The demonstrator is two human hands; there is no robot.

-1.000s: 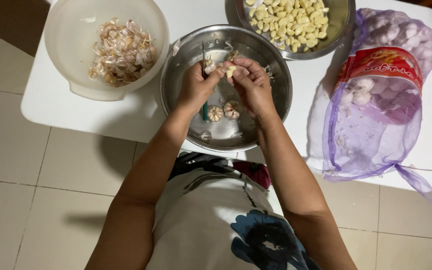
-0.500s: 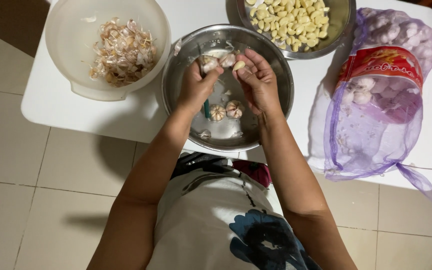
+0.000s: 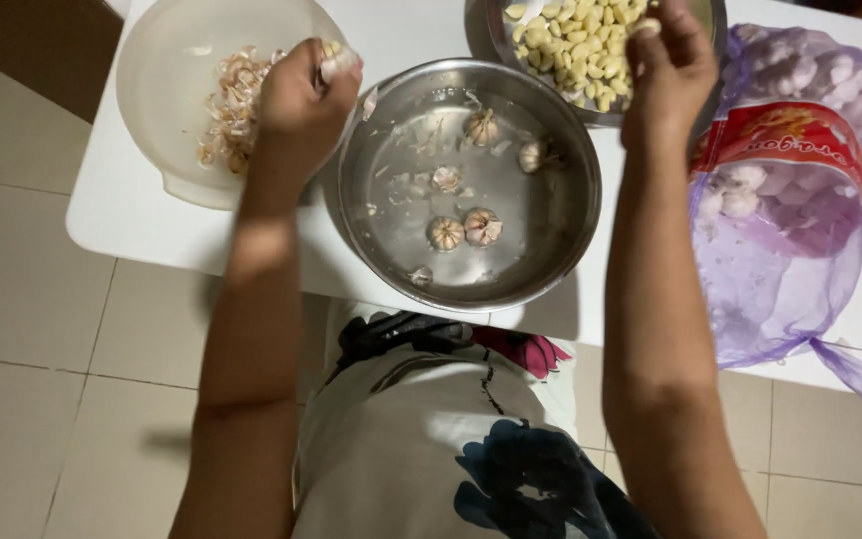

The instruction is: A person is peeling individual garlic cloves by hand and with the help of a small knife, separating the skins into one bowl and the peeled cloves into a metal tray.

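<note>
The left hand [image 3: 296, 100] was held over the rim of the white bowl [image 3: 167, 170], fingers curled shut around a scrap of pale garlic skin that showed at the fingertips; the right hand [image 3: 672, 65] was held over the far steel bowl [image 3: 710, 20], fingertips pinched on a peeled clove [image 3: 646, 26]; the two hands were well apart, one to each side of the middle steel bowl [image 3: 581, 200]. The white bowl held a heap of papery skins [image 3: 231, 95], filling only part of its floor; the far steel bowl held a dense layer of peeled cloves [image 3: 576, 45], though its far part lay out of view and the full amount could not be told. The middle steel bowl held several unpeeled bulbs [image 3: 463, 230], two touching near the centre and others near the far wall, with loose flakes of skin about them. A purple mesh bag [image 3: 800, 200] lay on the white table [image 3: 112, 225] to the right, bulging with whole bulbs. By judgement, the peeling was well started but far from complete; a good batch of cloves was done, the bulbs in the middle bowl remained, and the bag appeared largely full.
</note>
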